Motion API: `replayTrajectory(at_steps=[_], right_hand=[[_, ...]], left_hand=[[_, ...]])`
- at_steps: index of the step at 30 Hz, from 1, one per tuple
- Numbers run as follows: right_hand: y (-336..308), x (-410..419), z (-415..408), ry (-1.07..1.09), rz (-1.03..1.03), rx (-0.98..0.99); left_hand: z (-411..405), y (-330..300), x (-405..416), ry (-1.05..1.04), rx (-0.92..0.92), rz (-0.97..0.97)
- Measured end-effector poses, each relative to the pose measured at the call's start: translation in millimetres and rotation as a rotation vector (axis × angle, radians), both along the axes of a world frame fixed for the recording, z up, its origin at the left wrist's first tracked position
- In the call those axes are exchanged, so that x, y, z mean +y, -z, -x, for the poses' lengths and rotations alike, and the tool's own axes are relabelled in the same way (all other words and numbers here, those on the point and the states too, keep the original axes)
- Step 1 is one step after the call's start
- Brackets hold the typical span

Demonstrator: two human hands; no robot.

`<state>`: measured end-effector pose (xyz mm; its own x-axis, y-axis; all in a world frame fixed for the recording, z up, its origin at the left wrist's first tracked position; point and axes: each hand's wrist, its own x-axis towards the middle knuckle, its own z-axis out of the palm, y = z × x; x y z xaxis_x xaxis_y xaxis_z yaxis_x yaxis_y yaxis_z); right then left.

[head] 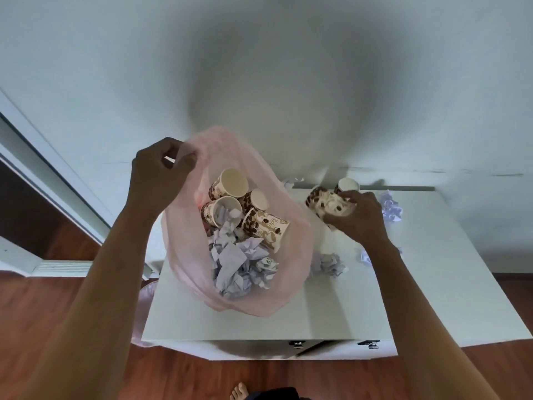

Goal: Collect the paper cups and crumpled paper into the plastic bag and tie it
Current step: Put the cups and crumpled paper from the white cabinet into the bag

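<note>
Pink bag (291, 255) rim pinched by left hand (161, 174); right hand (357, 215) grips cups (328, 204), perhaps two.

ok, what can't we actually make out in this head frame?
- Cup count under right hand: its fingers cover the paper cups.
- Bottom of the plastic bag: buried under crumpled paper.
- Paper ball by the right wrist: forearm hides most.
- Left hand grip on the rim: fingers cover it.

"Cafe" lettering on the lowest paper cup (266, 226) in the plastic bag (184, 249)
</note>
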<state>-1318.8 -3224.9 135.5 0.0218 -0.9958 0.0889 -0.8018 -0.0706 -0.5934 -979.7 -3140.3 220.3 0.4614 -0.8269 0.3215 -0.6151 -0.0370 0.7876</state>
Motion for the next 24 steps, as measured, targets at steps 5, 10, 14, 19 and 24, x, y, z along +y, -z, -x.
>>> replayTrajectory(at_steps=[5,10,14,19,24], right_hand=[[-74,43,-46,-0.105,0.112,-0.351],[-84,78,-111,-0.239,-0.120,-0.246],[-59,68,-161,-0.276,-0.093,-0.258],[-55,66,-168,-0.435,-0.019,-0.305],[-57,56,-132,-0.357,0.138,-0.367]], left_hand=[[-2,1,6,-0.003,0.008,0.030],[6,-1,13,0.042,0.050,0.065],[8,-5,17,0.049,0.052,0.076],[5,-8,19,0.027,0.044,0.068],[7,-5,13,0.017,0.039,0.068]])
